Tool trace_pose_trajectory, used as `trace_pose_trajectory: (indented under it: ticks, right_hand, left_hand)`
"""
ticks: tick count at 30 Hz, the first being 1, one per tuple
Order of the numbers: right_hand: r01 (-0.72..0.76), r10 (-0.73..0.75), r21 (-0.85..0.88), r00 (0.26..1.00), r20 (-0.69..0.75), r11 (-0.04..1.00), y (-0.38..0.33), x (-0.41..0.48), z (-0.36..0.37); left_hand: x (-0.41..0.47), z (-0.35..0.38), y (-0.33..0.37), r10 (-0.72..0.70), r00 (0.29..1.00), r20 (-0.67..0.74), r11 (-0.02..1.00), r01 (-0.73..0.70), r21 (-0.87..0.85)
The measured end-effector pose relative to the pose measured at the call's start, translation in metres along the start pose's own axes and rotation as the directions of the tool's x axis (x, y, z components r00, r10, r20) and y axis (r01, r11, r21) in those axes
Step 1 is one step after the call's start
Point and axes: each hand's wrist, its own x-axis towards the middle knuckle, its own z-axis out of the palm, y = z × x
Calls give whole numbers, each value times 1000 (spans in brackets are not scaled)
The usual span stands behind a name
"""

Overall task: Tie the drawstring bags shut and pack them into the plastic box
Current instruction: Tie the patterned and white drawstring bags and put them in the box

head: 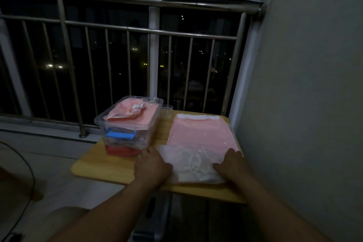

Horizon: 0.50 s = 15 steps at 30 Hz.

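Observation:
A white drawstring bag (pixel 186 163) lies flat at the front of the small wooden table (pixel 110 165), its white cord bunched on top near the middle. My left hand (pixel 152 165) rests on the bag's left edge and my right hand (pixel 231 163) lies flat on its right side, thumb on the fabric. Behind it a pink drawstring bag (pixel 202 131) with a white top band lies flat. The clear plastic box (pixel 125 141) with a blue latch stands at the table's left and holds pink bags, one with a gathered mouth, up to the rim.
A small clear cup (pixel 167 109) stands behind the box. A steel railing (pixel 137 31) and a dark window run behind the table. A plain wall (pixel 304 104) closes the right side. A black cable (pixel 29 173) crosses the floor at left.

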Motion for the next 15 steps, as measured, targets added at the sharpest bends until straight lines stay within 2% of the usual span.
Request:
trace_pose_trajectory:
  ticks: [4, 7, 10, 15]
  right_hand:
    - [-27, 28, -8, 994, 103, 1000, -5, 2, -9]
    - [-33, 35, -28, 994, 101, 999, -7, 6, -8]
    - [-52, 51, 39, 998, 26, 998, -8, 12, -10]
    - [-22, 43, 212, 995, -93, 977, -9, 28, -40]
  left_hand:
    - [5, -8, -4, -63, 993, 97, 998, 65, -21]
    - [5, -13, -3, -64, 990, 127, 991, 78, -112]
    - [3, -13, -4, -38, 996, 83, 964, 58, -260]
    - [-1, -28, 10, 123, 986, -114, 867, -163, -471]
